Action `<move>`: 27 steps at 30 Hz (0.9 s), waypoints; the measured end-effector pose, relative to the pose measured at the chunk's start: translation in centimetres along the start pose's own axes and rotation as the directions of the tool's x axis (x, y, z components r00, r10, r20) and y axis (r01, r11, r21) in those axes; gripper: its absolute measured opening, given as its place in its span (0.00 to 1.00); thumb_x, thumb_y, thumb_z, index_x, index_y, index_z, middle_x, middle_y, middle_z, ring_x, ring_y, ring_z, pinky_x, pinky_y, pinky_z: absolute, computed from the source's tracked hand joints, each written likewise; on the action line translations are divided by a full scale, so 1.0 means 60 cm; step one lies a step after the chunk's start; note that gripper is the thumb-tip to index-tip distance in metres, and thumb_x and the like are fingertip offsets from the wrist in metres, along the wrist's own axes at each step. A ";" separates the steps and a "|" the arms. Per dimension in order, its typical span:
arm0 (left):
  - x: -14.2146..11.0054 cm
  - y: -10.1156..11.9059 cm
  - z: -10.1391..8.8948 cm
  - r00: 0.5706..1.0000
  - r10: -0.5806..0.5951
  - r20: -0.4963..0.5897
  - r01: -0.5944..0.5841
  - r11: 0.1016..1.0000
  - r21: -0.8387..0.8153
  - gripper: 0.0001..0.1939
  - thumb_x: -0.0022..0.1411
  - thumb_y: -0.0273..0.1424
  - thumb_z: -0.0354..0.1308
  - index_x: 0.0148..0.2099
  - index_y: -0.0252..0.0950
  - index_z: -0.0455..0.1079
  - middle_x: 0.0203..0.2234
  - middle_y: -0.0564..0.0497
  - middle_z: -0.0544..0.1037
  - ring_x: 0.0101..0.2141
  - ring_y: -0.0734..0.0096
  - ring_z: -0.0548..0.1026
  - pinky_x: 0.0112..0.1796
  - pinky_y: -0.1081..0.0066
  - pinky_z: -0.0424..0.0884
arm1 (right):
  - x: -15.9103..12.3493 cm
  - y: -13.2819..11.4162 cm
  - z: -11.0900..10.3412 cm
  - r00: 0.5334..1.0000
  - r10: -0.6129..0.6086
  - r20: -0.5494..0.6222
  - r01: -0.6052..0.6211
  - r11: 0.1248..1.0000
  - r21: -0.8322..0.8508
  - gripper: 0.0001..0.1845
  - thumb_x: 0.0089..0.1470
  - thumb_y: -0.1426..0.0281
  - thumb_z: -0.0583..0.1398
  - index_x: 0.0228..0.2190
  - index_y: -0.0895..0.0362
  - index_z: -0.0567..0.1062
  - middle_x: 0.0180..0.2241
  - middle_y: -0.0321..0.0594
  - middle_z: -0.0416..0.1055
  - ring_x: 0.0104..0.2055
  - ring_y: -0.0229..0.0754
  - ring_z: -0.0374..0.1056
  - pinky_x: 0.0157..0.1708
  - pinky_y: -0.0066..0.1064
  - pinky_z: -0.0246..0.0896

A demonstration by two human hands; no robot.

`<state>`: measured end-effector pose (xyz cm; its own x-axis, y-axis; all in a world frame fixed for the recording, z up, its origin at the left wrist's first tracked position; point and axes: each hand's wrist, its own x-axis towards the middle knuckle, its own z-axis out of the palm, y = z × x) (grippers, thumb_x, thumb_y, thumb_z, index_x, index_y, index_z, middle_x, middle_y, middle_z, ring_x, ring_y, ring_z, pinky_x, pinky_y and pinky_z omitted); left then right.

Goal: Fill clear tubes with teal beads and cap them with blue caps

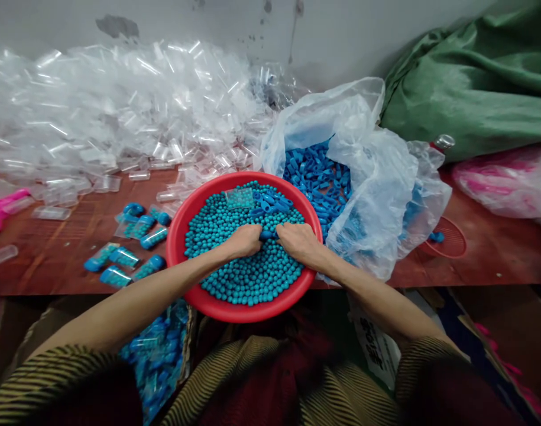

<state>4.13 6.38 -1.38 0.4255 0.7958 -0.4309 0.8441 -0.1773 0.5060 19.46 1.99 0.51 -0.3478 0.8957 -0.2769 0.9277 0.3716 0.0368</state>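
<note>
A red basin (177, 236) full of small teal beads (248, 284) rests at the table's front edge, jutting past it. My left hand (247, 240) and my right hand (294, 239) are both closed, close together over the beads. Between them shows a small dark-blue plastic piece (267, 235), with each hand's fingers on one end; its exact shape is mostly hidden. Just behind the hands, several blue plastic pieces (272, 203) lie on the beads, beside a clear plastic tube (239, 198) holding some beads.
Left of the basin lie several bead-filled tubes with blue ends (114, 276). Clear empty tubes (132, 112) are heaped along the wall. Right of the basin, an opened plastic bag (376, 171) holds blue pieces. A box of blue items (159, 349) sits below the table edge.
</note>
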 end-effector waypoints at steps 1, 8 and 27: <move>0.010 0.003 0.004 1.000 -0.004 -0.002 0.004 0.999 -0.046 0.05 0.44 0.23 0.57 0.25 0.36 0.63 0.24 0.50 0.73 0.33 0.62 0.72 0.32 0.72 0.63 | 0.005 0.001 0.002 1.000 0.014 -0.007 -0.014 1.000 0.013 0.13 0.59 0.67 0.51 0.41 0.59 0.70 0.38 0.47 0.74 0.37 0.48 0.72 0.28 0.31 0.58; 0.006 -0.020 -0.004 0.991 0.045 0.129 0.023 0.875 -0.483 0.07 0.52 0.34 0.55 0.32 0.36 0.64 0.16 0.58 0.64 0.18 0.76 0.65 0.20 0.75 0.60 | -0.006 0.038 -0.027 0.997 -0.053 -0.052 0.059 0.990 0.128 0.13 0.59 0.64 0.54 0.44 0.55 0.68 0.40 0.43 0.75 0.42 0.45 0.70 0.32 0.29 0.55; -0.053 -0.054 -0.016 0.985 0.058 0.162 0.145 0.222 -0.964 0.19 0.44 0.31 0.68 0.39 0.35 0.66 0.24 0.55 0.73 0.21 0.77 0.71 0.20 0.79 0.65 | -0.021 0.022 -0.058 0.981 -0.153 -0.121 0.157 0.987 0.020 0.07 0.58 0.74 0.52 0.35 0.59 0.70 0.34 0.44 0.71 0.32 0.41 0.67 0.26 0.29 0.49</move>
<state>-0.27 4.95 -0.95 0.5209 0.6801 -0.5159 -0.0651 0.6342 0.7704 20.65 2.18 4.26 -0.4995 0.8512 -0.1608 0.8644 0.5022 -0.0265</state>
